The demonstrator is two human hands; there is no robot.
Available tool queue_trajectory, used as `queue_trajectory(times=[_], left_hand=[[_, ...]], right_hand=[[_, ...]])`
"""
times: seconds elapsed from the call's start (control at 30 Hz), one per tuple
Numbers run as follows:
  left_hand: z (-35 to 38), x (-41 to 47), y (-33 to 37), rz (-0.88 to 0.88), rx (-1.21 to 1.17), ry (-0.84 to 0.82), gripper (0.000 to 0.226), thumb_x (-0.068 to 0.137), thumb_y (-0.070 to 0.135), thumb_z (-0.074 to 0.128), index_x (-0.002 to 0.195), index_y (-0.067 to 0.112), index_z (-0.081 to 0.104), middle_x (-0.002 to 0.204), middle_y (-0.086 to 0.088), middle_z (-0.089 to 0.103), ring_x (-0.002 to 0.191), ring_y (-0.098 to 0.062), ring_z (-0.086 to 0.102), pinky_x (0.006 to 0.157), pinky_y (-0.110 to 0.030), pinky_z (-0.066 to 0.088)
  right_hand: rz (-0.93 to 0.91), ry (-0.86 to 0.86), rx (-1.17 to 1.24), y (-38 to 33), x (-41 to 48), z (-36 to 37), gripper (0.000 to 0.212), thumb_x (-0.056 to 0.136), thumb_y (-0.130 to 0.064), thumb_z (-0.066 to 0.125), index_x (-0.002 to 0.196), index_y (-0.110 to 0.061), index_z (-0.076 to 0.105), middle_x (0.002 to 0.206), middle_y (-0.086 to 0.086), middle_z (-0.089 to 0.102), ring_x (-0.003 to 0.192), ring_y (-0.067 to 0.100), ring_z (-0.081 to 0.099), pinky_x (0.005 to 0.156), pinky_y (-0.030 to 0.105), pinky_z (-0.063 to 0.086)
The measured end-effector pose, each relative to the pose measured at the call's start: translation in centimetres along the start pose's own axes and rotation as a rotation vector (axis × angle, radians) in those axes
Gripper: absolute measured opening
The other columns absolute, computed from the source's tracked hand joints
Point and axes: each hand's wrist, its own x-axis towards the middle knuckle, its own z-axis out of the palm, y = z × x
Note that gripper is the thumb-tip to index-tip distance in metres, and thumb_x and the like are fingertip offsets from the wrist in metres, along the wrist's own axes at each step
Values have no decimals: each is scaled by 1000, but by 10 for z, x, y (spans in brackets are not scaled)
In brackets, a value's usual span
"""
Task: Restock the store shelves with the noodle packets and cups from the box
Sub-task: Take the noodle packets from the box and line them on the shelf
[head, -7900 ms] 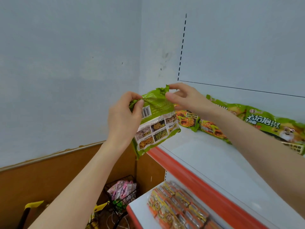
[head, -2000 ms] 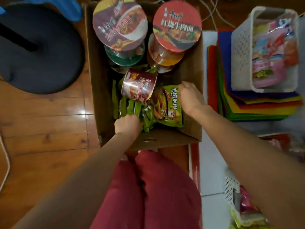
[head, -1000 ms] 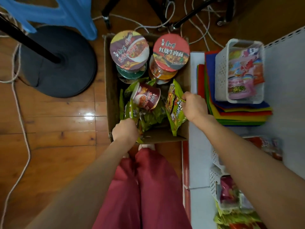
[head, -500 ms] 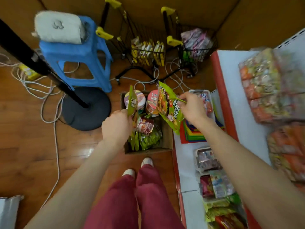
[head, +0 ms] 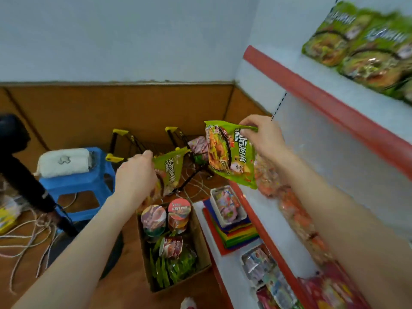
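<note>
Grips a green noodle packet in the curled left hand — pinches a second packet by its top in the right hand, above the box.

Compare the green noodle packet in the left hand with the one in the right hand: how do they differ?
The right hand holds the right green plastic noodle packet higher than the left hand holds the left green plastic noodle packet. The right packet shows its whole printed front; the left packet is partly hidden behind the left hand. Both are green with similar white lettering, each in a one-hand grip.
</note>
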Motion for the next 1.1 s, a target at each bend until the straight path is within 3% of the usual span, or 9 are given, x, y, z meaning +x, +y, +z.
queue_trajectory(times=[0.27, 0.4, 0.53, 0.63, 0.77, 0.97, 1.1], left_hand=[[-58, 32, 66, 174, -24, 161, 15, 96, 10, 40, 106, 9, 51, 84, -8, 61, 68, -29, 52, 55, -34, 36], [-81, 52, 101, 238, -90, 274, 22, 95, 7, 43, 114, 8, 53, 100, -14, 66, 84, -37, 61, 63, -39, 43], [-97, 73, 139, 326, -195, 384, 20, 95, 11, 44, 106, 0, 57, 88, -22, 66, 76, -40, 62, 60, -41, 48], [-106, 88, 169, 365, -266, 425, 19, 95, 12, 46, 99, -1, 58, 83, -23, 65, 74, -40, 61, 62, -44, 49], [-114, 109, 210, 364, -311, 479, 20, 96, 13, 44, 102, -1, 58, 91, -24, 64, 82, -42, 59, 62, -39, 37], [-121, 138, 258, 376, -399, 548, 21, 97, 12, 42, 103, -2, 57, 92, -25, 63, 82, -41, 57, 64, -38, 36], [-123, 156, 276, 371, -367, 596, 21, 97, 15, 43, 104, 0, 57, 92, -23, 63, 81, -39, 57, 63, -40, 38]], right_hand=[[-80, 358, -52, -26, 0, -149, 23, 87, -14, 58, 108, -13, 67, 114, 6, 66, 109, 21, 56, 95, 33, 42], [-60, 531, -57, -25, 2, -217, 23, 88, -15, 57, 109, -12, 66, 115, 6, 64, 109, 20, 56, 96, 28, 38], [-31, 672, -64, -8, 9, -270, 21, 89, -13, 56, 106, -13, 67, 113, 6, 65, 105, 20, 58, 98, 32, 41], [-11, 683, -106, 12, 19, -302, 21, 88, -12, 56, 106, -13, 67, 115, 8, 64, 107, 23, 57, 98, 36, 43], [20, 577, -191, 43, 35, -328, 20, 88, -10, 56, 104, -12, 67, 114, 11, 64, 110, 27, 56, 99, 40, 42], [70, 311, -305, 80, 50, -335, 20, 84, -7, 63, 103, -8, 68, 115, 13, 63, 109, 25, 56, 89, 25, 38], [111, 349, -250, 97, 60, -323, 37, 80, -18, 70, 114, -7, 58, 114, 10, 56, 103, 22, 52, 79, 24, 36]])
